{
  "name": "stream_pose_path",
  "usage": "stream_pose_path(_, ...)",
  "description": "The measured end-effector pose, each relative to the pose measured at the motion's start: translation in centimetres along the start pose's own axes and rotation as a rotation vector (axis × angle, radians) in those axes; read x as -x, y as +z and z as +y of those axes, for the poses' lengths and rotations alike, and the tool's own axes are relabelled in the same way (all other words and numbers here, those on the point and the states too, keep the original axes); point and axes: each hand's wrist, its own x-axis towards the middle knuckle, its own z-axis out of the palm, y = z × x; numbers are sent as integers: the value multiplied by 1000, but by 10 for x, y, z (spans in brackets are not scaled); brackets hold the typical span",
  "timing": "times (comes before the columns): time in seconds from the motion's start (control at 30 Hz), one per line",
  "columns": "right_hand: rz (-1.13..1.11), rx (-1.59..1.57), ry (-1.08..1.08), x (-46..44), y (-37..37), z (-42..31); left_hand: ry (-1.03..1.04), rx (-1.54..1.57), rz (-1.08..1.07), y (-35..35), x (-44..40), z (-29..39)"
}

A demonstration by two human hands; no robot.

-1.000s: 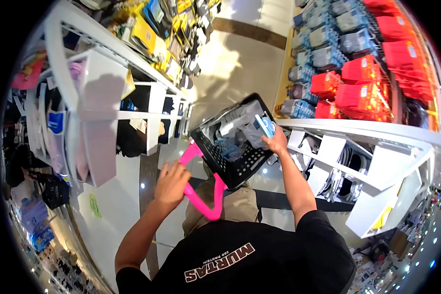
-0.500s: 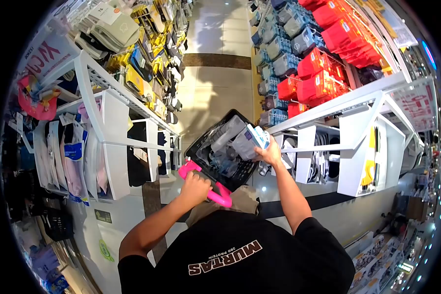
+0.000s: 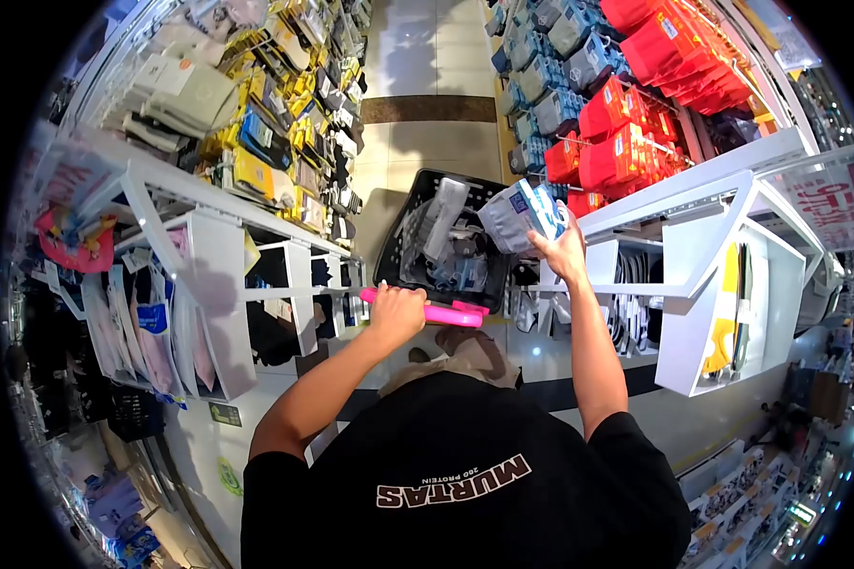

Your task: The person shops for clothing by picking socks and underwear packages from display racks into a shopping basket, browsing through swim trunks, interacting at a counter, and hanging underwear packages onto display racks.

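My left hand (image 3: 397,311) is wrapped around the pink handle (image 3: 452,316) of a black plastic shopping basket (image 3: 406,207). The basket stands in the aisle in front of my feet. Inside it lie a pale, long plastic-wrapped pack (image 3: 442,220) and several clear packages whose contents I cannot make out. With my right hand (image 3: 566,250) I grip a grey folded garment pack (image 3: 506,223) with a blue-and-white label. That pack is held tilted above the basket's right side, beside the right-hand rack.
Socks on yellow cards (image 3: 256,175) hang along the left rack. On the right hang red packs (image 3: 617,156) and grey-blue packs (image 3: 546,81). White shelf frames (image 3: 702,251) jut out on both sides. A tiled aisle floor (image 3: 413,57) runs ahead.
The basket has turned straighter to the aisle, its pink handle now lying nearly level. My right hand has moved right and up with the garment pack. The view has shifted slightly.
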Motion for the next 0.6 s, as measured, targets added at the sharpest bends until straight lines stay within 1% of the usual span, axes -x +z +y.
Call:
stream_pose_path(0.07,8,82,-10,-18,-7,-6,12,12,-39,-6,-25,2)
stream_pose_path(0.13,-26,32,56,-34,-12,-16,60,22,85,0,-46,7)
stream_pose_path(0.17,-26,-30,28,-39,-14,-25,86,26,144,4,-56,8)
stream_pose_path(0.2,0,0,-13,-49,-12,-19,74,9,131,8,-69,8)
stream_pose_path(0.27,-13,-64,-4,-63,-13,-23,49,-20,94,2,-92,7)
stream_pose_path(0.3,7,-86,-14,-68,-15,-25,-31,-33,38,-3,-103,0)
stream_pose_path(0.37,28,-130,-45,-77,-14,-32,-64,-47,67,-17,-121,-23)
stream_pose_path(0.4,31,-167,-105,-86,-11,-23,-91,-66,84,-21,-132,-33)
stream_pose_path(0.43,23,-261,-84,-91,-10,-26,-90,-63,97,-26,-142,-41)
stream_pose_path(0.5,67,-241,-91,-103,-9,-24,-73,-62,123,-37,-166,-58)
stream_pose_path(0.57,73,-291,-43,-104,-14,-43,-72,-76,171,-43,-191,-80)
stream_pose_path(0.6,91,-241,-48,-107,-16,-47,-84,-89,176,-44,-202,-89)
